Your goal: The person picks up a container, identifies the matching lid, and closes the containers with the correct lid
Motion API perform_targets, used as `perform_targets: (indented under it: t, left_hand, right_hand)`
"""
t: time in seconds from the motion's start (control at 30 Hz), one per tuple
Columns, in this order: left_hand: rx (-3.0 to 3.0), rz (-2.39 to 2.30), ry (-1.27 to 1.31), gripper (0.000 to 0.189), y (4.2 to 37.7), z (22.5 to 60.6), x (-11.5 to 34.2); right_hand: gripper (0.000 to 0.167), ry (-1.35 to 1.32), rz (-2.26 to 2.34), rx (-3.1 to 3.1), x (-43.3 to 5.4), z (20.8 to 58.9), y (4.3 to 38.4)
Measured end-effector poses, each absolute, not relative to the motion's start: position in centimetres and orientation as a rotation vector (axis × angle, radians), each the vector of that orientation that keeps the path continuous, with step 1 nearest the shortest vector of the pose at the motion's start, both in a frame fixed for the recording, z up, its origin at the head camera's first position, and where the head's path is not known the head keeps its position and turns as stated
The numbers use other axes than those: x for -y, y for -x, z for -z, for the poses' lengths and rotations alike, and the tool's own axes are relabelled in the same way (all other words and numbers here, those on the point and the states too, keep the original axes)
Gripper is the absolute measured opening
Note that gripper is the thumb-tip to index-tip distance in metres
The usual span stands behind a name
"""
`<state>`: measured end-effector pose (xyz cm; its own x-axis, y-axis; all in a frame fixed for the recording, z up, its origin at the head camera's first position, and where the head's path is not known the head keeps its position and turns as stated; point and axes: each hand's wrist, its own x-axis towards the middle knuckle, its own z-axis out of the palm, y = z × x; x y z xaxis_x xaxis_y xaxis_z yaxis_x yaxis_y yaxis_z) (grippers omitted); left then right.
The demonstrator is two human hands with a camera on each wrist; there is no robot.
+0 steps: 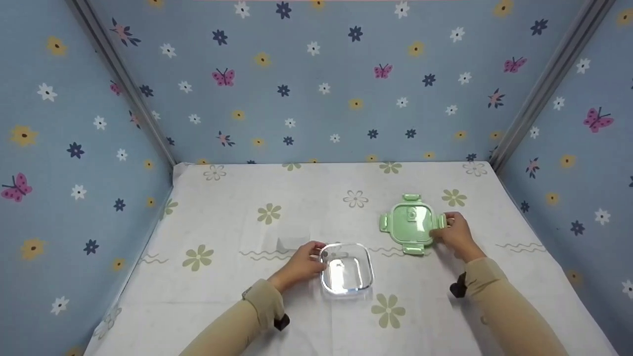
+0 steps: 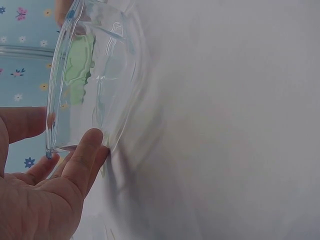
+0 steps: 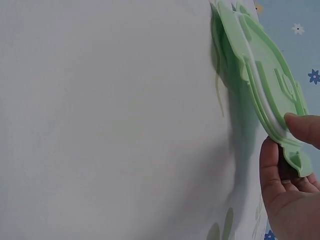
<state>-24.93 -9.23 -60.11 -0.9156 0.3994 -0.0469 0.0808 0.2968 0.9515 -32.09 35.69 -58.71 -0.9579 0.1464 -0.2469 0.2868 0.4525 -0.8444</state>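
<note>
A square clear glass food container (image 1: 347, 269), without a lid on it, is near the middle of the table. At its left side my left hand (image 1: 303, 263) grips the wall, thumb at the rim and fingers against the outside (image 2: 70, 172). Farther right is a green snap-on lid (image 1: 411, 223) with a latch flap on each side. My right hand (image 1: 456, 236) pinches its right edge, thumb on the upper face and fingers underneath (image 3: 295, 185). In the right wrist view the lid (image 3: 267, 75) casts a shadow on the cloth.
A white tablecloth (image 1: 207, 287) with green flowers and wavy lines covers the table. Blue patterned panels (image 1: 316, 99) stand at the back and both sides, with grey metal posts (image 1: 123, 84) in the corners. A small transparent piece (image 1: 292, 242) lies behind the left hand.
</note>
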Motion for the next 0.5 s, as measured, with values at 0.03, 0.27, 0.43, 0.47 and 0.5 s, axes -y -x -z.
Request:
perform_targets:
  t: [0.03, 0.27, 0.43, 0.47, 0.5]
  left_hand:
    - [-2.292, -1.654, -0.425, 0.059, 24.93, 60.13, 9.18]
    - [-2.272, -1.649, -0.384, 0.061, 24.82, 60.02, 9.08]
    - [-2.278, -1.641, -0.38, 0.061, 25.05, 60.26, 9.08]
    - [-2.275, -1.651, -0.384, 0.061, 25.03, 60.23, 9.06]
    - [-2.273, -1.658, -0.387, 0.06, 25.05, 60.29, 9.05]
  right_hand:
    - [0.084, -0.381, 1.524, -2.561, -35.68, 58.68, 32.02]
    - [0.08, -0.322, 1.587, -2.56, -35.42, 58.59, 31.43]
    - [0.075, -0.29, 1.612, -2.579, -35.36, 58.66, 31.31]
    - [0.075, -0.294, 1.595, -2.587, -35.37, 58.68, 31.35]
    - [0.074, -0.296, 1.583, -2.591, -35.35, 58.68, 31.35]
